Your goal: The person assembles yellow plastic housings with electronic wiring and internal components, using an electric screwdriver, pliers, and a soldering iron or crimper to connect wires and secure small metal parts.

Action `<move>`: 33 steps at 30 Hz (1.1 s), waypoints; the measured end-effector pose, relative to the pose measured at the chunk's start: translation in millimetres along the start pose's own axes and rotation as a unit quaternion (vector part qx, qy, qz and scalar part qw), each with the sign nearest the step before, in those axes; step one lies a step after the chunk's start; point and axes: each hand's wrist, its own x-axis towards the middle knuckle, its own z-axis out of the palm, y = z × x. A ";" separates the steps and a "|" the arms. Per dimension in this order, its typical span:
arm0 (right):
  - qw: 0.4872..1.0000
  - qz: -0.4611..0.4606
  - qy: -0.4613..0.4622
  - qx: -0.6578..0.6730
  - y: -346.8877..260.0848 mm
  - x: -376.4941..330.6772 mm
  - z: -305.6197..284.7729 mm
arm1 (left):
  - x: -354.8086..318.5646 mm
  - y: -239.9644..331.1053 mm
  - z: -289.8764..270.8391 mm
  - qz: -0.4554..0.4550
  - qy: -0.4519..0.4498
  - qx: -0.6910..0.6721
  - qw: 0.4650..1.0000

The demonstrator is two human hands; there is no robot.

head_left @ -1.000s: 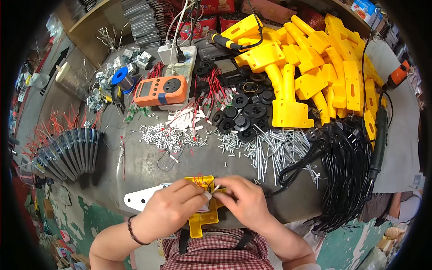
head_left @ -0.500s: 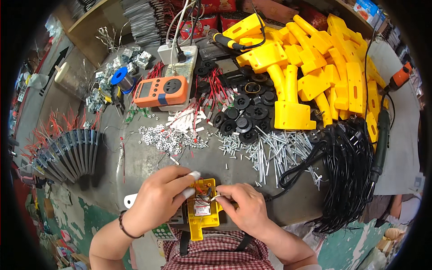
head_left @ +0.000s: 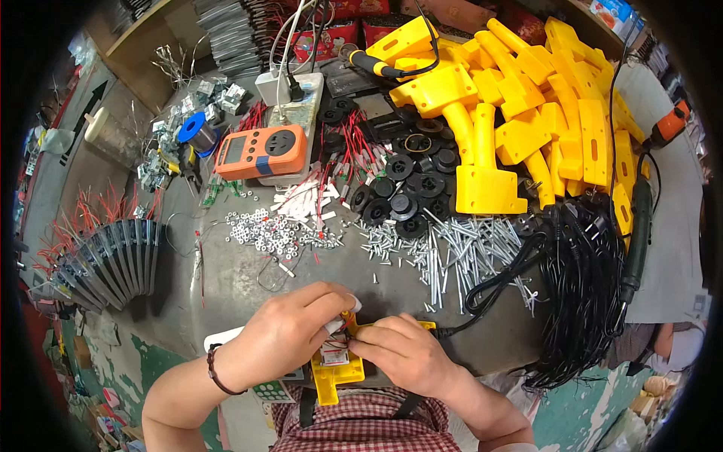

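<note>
The left hand (head_left: 290,335) is curled, with its fingers bent down and close together. Its fingertips press on the top of a yellow plastic part (head_left: 337,371) and on a small white bit beside it. The right hand (head_left: 403,354) is also curled. Its thumb and first finger are pinched together on something tiny in the middle of the yellow plastic part, but it is too small to tell what. The two hands touch each other right over the part.

The yellow plastic part sits under both hands, at the near edge of the grey table (head_left: 226,279), close to the person's body. Its long side runs from the hands down toward the person, and its wide flat end points at the checked shirt (head_left: 361,429).

A black cord (head_left: 489,290) lies just past the right hand. Further away from both hands are a heap of silver screws (head_left: 452,252), a patch of small silver nuts (head_left: 267,230), black round caps (head_left: 407,188), an orange meter (head_left: 260,151) and a big pile of yellow shells (head_left: 527,98).
</note>
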 end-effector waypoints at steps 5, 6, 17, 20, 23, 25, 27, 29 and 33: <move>0.999 0.015 -0.022 0.038 2.9 -4.2 2.6 | 1.0 -7.1 -4.8 0.025 -0.059 -0.011 0.998; 0.998 0.030 -0.024 0.042 1.5 -4.2 2.6 | 2.5 -7.4 -6.8 0.071 -0.076 -0.001 0.995; 0.998 0.044 -0.010 0.048 1.0 -2.6 4.6 | 16.2 -1.0 -14.5 0.052 -0.205 0.050 0.976; 0.999 0.006 -0.032 0.022 1.3 -4.7 -0.3 | -1.6 3.9 -9.0 0.093 -0.202 0.037 0.974; 0.998 -0.038 -0.034 0.031 -2.6 -2.0 -3.0 | -19.1 5.6 2.6 0.154 -0.115 0.112 0.975; 0.992 0.034 0.022 0.119 -5.0 -3.2 -0.7 | -21.5 8.2 9.1 0.156 -0.115 0.144 0.970; 0.956 0.088 0.108 0.256 -0.7 -5.6 4.5 | -23.4 7.9 11.9 0.154 -0.130 0.190 0.961; 0.941 0.144 0.129 0.277 -1.6 -9.2 9.6 | -25.6 8.7 14.5 0.155 -0.128 0.196 0.960; 0.894 0.275 0.085 0.343 -8.2 -2.1 -6.9 | -31.6 17.9 20.1 0.144 -0.132 0.218 0.956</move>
